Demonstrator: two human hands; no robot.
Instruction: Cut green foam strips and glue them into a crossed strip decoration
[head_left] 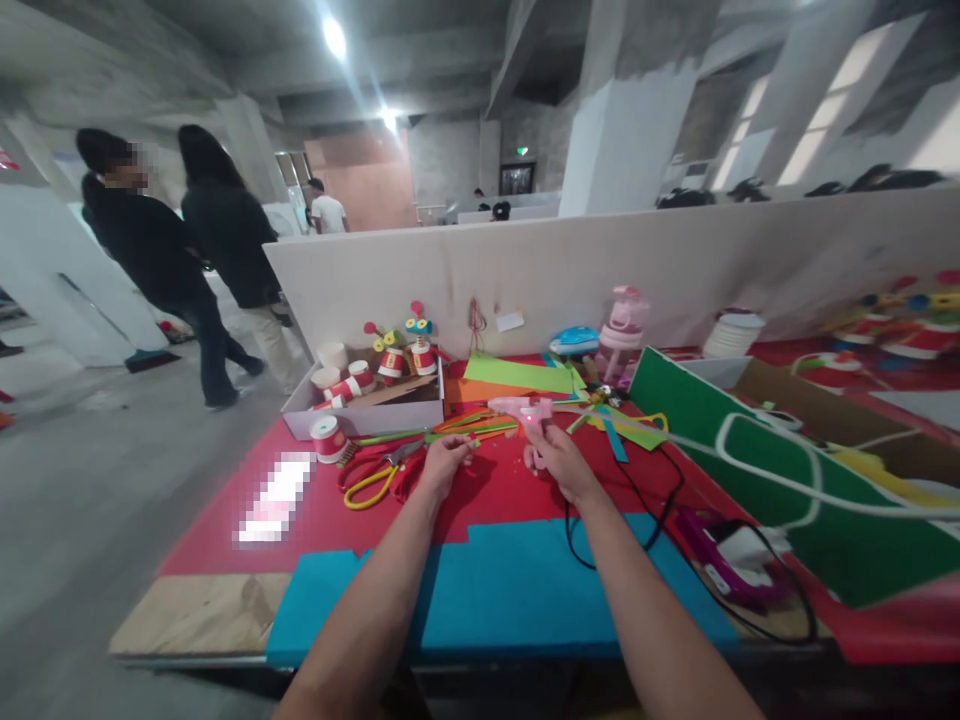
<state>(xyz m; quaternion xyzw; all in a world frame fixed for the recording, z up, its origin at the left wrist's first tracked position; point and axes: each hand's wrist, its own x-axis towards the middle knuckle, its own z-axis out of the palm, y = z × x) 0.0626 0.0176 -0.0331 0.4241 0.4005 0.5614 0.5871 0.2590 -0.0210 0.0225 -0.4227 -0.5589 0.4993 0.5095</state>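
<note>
My right hand is wrapped round the handle of a pink glue gun, whose nozzle points left and which shows a small red light. To the left of it, my left hand pinches a small green piece between its fingertips. Both hands are above the red table cover. Strips of green and orange paper lie just beyond the hands. Scissors with yellow and red handles rest left of my left hand.
A white box holds paper cups and figures at the back left; a cup stands before it. Blue sheets cover the front edge. On the right are a green panel, black cable and a purple power strip.
</note>
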